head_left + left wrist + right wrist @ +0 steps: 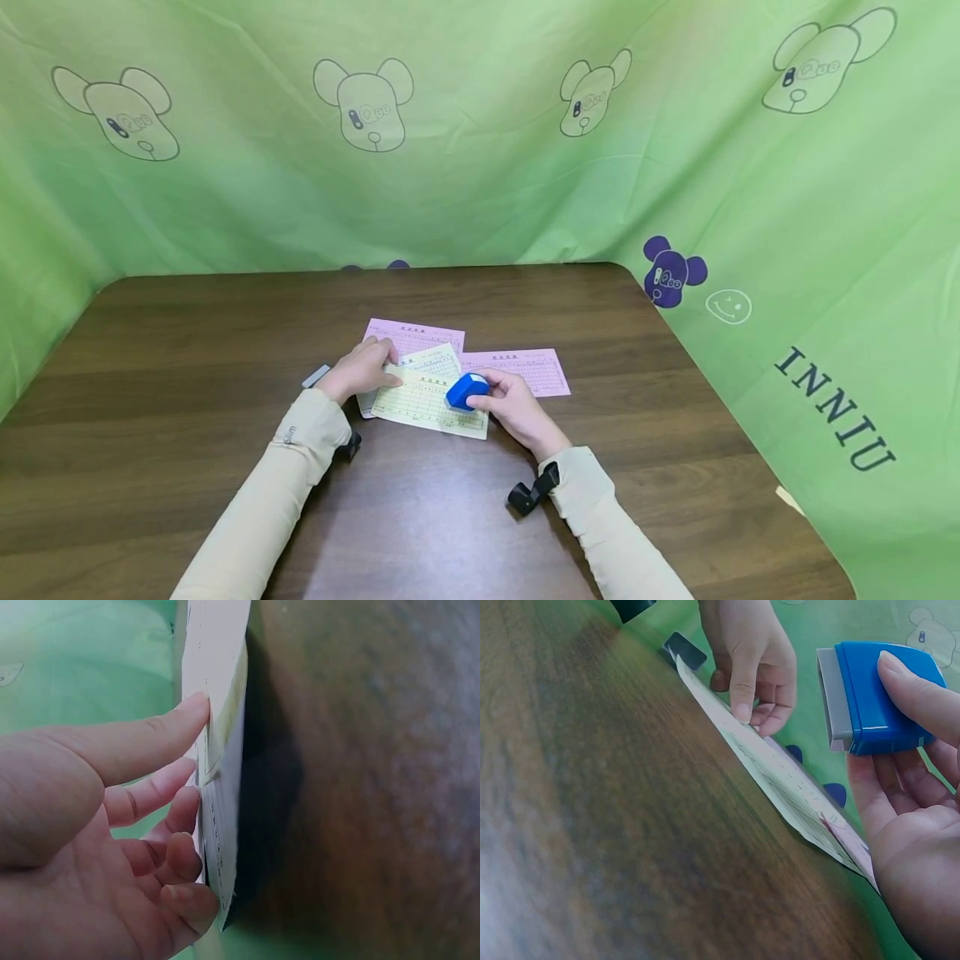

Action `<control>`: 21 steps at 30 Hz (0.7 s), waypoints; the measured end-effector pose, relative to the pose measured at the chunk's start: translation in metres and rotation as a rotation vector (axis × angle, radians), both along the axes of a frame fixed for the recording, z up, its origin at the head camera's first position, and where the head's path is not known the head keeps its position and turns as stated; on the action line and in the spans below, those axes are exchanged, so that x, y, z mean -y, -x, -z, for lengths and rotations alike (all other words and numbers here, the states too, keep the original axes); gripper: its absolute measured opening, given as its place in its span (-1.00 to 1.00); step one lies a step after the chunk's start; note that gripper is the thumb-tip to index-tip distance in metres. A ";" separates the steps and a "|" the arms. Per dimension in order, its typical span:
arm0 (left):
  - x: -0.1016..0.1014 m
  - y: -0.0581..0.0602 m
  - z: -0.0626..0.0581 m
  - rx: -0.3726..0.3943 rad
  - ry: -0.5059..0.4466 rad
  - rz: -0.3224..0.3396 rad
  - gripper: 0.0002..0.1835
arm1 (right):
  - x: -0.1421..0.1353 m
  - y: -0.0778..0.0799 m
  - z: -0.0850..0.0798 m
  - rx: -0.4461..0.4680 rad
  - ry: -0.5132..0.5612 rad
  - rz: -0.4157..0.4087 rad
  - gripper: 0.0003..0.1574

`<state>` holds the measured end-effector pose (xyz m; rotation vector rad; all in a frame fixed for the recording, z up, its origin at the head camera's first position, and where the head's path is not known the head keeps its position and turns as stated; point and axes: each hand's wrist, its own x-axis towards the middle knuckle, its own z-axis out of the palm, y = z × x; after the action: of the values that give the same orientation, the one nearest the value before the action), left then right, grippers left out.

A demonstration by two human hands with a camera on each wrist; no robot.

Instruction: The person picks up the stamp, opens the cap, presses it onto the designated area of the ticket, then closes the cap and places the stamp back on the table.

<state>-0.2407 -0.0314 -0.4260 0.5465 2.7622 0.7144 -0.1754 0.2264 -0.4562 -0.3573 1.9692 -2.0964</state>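
My right hand [519, 408] pinches a blue stamp [467, 392] between thumb and fingers, over the right part of a pale yellow printed form [420, 405]. In the right wrist view the stamp [889, 697] shows its grey base, facing left and apart from the paper. With thumb and fingertips, my left hand [363, 368] rests on the papers, its thumb at the form's upper left edge. A whitish-green form [442, 358] and a pink form [442, 333] lie partly under the yellow one. In the left wrist view the thumb [161, 739] touches the paper edge, the other fingers loosely bent.
Another pink form [540, 371] lies to the right of the pile. A small flat grey item [316, 377] is partly hidden behind the left hand. Green printed cloth [480, 192] hangs around the brown wooden table [225, 333]. Each wrist wears a black strap [536, 490].
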 end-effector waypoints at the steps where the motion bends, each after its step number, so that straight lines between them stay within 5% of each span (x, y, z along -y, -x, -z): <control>1: 0.000 0.000 0.000 0.002 -0.001 0.001 -0.69 | 0.000 0.000 0.000 0.001 -0.001 0.000 -0.36; 21: -0.001 -0.003 -0.004 0.028 0.006 0.028 -0.75 | 0.001 0.000 0.000 -0.039 -0.006 -0.005 -0.41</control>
<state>-0.2374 -0.0307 -0.4218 0.5689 2.7240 0.7022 -0.1755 0.2258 -0.4563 -0.4049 1.9937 -2.0951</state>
